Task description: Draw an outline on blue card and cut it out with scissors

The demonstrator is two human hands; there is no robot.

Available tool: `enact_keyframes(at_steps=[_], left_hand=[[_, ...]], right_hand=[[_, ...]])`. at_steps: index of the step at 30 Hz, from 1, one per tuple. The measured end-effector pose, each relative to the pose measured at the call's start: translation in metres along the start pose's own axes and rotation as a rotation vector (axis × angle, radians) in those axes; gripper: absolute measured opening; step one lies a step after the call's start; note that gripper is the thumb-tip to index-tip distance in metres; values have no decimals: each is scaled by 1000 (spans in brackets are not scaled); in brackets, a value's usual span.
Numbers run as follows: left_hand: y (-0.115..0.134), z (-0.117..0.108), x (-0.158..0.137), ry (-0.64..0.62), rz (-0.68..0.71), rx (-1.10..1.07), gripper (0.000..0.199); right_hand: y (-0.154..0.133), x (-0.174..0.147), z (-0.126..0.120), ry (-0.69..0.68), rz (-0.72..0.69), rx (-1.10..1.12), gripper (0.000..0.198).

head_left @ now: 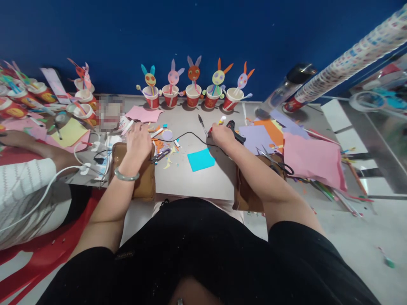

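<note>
My left hand lies over paper scraps on the table, its fingers stretched forward and slightly apart. A utility knife rests to its right. My right hand is closed near a black pen; a bit of red shows at its fingertips, but what it grips is hidden. Just right of this hand lies a black glue gun, its cord curving left across the table. A bright blue paper piece lies between my hands. Behind stand several red paper cups with rabbit-faced figures.
Scissors and pink paper lie to the right. A bottle and a long stack of cups stand behind. At left are a power strip, more cups and another person's arm. Brown cushions line the table's front edge.
</note>
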State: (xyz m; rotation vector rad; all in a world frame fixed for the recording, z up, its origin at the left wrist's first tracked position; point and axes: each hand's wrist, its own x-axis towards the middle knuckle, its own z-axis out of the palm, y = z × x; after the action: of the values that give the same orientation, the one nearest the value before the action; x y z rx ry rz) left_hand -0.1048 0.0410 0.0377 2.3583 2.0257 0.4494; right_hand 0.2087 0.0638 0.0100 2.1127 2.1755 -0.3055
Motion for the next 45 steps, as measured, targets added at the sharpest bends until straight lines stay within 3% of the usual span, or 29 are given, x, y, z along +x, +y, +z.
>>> enact_keyframes(at_steps=[2, 5, 7, 9, 12, 17, 24, 28, 40, 45], left_hand=[[32, 2, -29, -1, 150, -28, 35], [79, 21, -80, -194, 464, -43, 35], [100, 40, -107, -277, 548, -11, 47], [109, 58, -124, -280, 546, 12, 64], [108, 74, -131, -261, 523, 9, 69], [98, 81, -129, -211, 543, -75, 60], [96, 87, -127, -186, 599, -157, 65], [100, 84, -129, -219, 605, -163, 69], [104, 80, -133, -233, 580, -129, 70], [102, 82, -136, -280, 649, -109, 73]], right_hand=[[1, -7, -2, 41, 30, -8, 33], [-2, -25, -3, 149, -12, 93, 31], [-4, -39, -1, 157, -127, 272, 28], [-8, -52, 3, 94, -229, 434, 23], [-13, -65, 11, 15, -290, 515, 19], [-13, -71, 16, 11, -285, 430, 18], [16, -78, 11, 162, -163, 427, 19], [25, -85, 14, 178, -137, 486, 20], [15, -94, 22, 119, -200, 512, 19], [5, -90, 21, 93, -246, 513, 17]])
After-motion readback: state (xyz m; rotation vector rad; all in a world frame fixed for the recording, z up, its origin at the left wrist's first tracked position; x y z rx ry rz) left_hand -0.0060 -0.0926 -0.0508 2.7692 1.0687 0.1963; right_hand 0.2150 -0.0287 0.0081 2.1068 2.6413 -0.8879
